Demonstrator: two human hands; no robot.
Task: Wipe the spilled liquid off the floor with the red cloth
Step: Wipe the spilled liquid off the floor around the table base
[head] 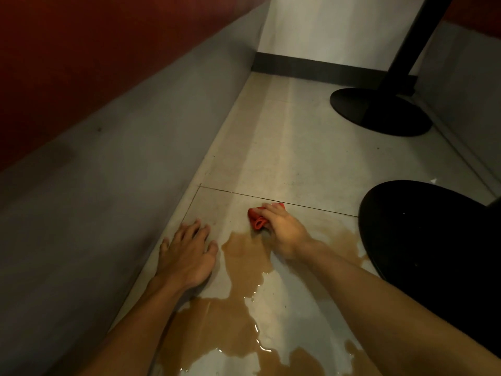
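Note:
A brown spilled liquid (244, 261) spreads in a broad puddle over the pale tiled floor (284, 164), running from the middle down to the bottom edge. My right hand (282, 229) grips the bunched red cloth (257, 216) and holds it on the floor at the puddle's far edge. My left hand (187, 253) rests flat on the dry tile left of the puddle, fingers spread.
A grey bench base (122, 164) under a dark red seat runs along the left. A black round table base (431, 240) stands close on the right, touching the spill. A second black base (379, 112) with its post stands farther back, near the white wall.

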